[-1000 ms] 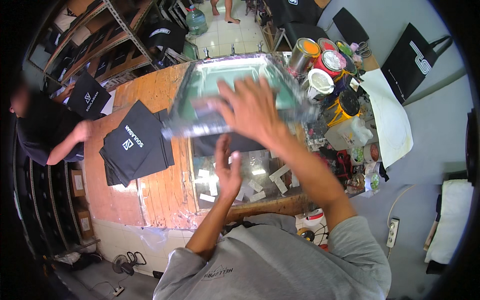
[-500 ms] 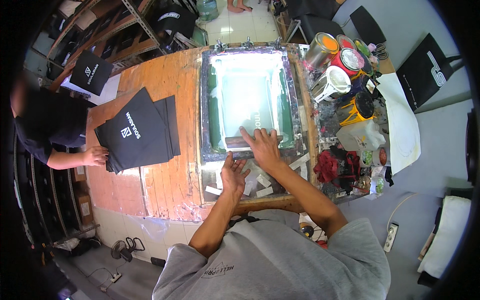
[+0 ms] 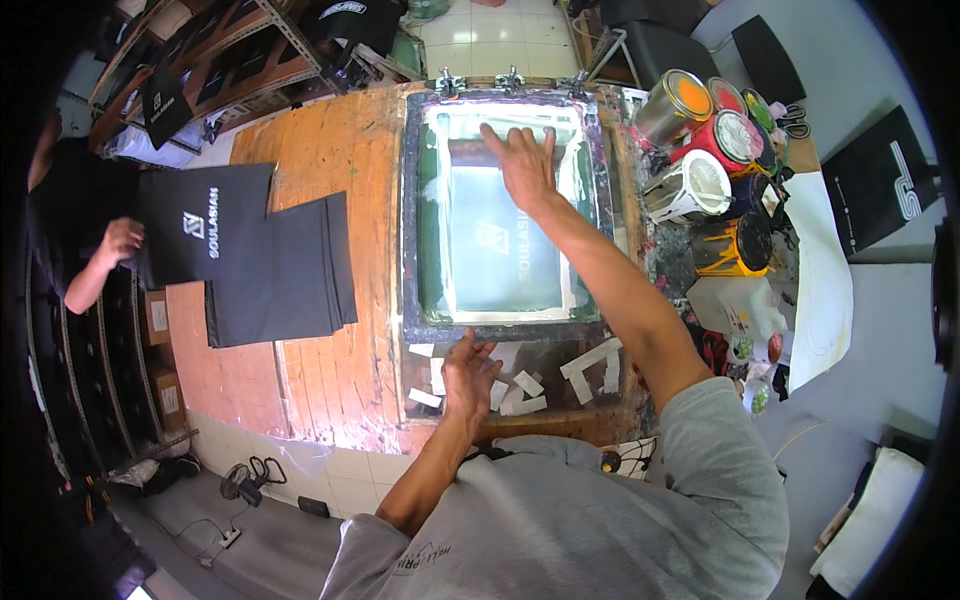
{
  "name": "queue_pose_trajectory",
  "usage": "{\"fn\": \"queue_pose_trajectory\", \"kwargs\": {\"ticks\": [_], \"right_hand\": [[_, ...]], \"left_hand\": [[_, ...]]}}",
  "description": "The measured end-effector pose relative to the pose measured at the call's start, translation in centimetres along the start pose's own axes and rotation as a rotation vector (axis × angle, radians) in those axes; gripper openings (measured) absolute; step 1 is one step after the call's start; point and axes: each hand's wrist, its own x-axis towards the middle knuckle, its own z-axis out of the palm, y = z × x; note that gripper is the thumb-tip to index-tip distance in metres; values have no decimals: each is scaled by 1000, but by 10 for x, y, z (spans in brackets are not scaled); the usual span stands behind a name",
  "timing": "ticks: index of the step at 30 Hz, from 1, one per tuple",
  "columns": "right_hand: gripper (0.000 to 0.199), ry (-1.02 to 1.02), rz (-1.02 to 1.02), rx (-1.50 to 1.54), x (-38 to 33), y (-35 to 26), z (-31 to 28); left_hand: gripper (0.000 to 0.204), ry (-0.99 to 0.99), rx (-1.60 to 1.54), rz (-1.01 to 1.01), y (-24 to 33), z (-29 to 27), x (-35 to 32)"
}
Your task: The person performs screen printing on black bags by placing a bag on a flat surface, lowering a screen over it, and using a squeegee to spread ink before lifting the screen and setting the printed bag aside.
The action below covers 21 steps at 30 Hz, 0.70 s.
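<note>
Reaching right up to the far end of the screen-printing frame [image 3: 412, 230], the right hand [image 3: 524, 172] had its fingers spread over a dark strip [image 3: 468, 152], most likely the squeegee. Couldn't tell if it was really gripping, since the hand covered part of it. That strip ran left to right, across the frame's long axis, which pointed straight away from the wearer. So the right hand was the near one to it, and the left hand [image 3: 468, 375] was well apart, loosely curled with fingertips at the frame's near edge; no idea whether it was pinching or just touching. Metal clamps [image 3: 450, 83] stood along the far edge, and bits of white tape [image 3: 528, 382] lay by the near one. Off left: a stack of black fabric pieces [image 3: 280, 285] and a co-worker's hand [image 3: 122, 240]. Paint cans [image 3: 688, 95] crowded the right.
</note>
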Motion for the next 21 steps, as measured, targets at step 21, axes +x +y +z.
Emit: {"fn": "queue_pose_trajectory", "kwargs": {"ticks": [21], "right_hand": [[75,-123,-125,80,-152,-78,-134]], "left_hand": [[58,-111,-4,125,26,2,-16]]}}
